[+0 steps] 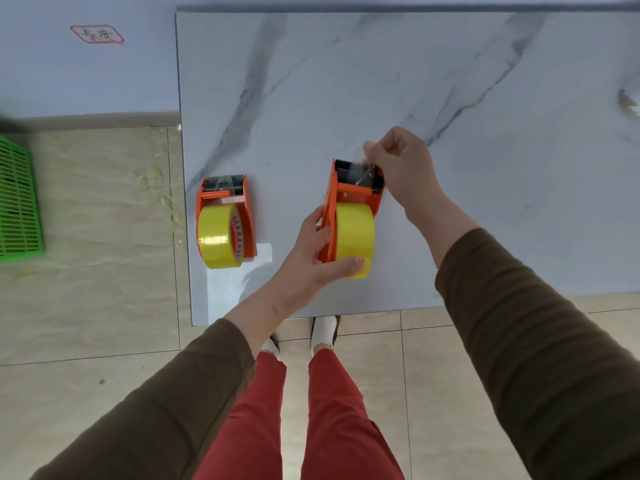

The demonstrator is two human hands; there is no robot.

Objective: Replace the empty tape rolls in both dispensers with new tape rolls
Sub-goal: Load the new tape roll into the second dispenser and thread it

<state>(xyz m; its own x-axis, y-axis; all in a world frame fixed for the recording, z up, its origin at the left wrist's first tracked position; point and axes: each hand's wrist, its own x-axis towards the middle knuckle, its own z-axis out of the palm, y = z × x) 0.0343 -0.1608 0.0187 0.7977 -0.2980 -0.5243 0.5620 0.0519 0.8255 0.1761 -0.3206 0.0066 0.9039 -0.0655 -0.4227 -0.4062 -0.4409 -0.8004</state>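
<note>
Two orange tape dispensers sit on the marble-patterned counter [415, 81], and each carries a full yellow roll. The nearer one, the right dispenser [334, 199], stands on edge with its yellow tape roll [355, 237] seated in the frame. The left hand [311, 258] comes in from below on a brown sleeve [156, 410] and grips this dispenser: its thumb lies across the bottom edge of the roll, and its fingers [320, 223] curl round the orange side plate on the far side of the palm. The roll fills the space between thumb and fingers.

Just beyond the roll, at the dispenser's toothed cutter end, the right hand [398, 161] reaches down from the right with the wrist bent. Its thumb and forefinger are pinched on a clear strip of tape [365, 168] that runs from the black roller up to the fingertips; the other fingers are curled in. The strip lies directly under the pinch, touching the cutter end.

Well to the left of the left hand's fingers, apart from both hands, the left dispenser [225, 195] lies flat on the counter near its left edge, with its own yellow tape roll [218, 237] in place and a clear strip across its roller.

On the floor further left is a green slatted basket [17, 202]; what it holds cannot be made out.
</note>
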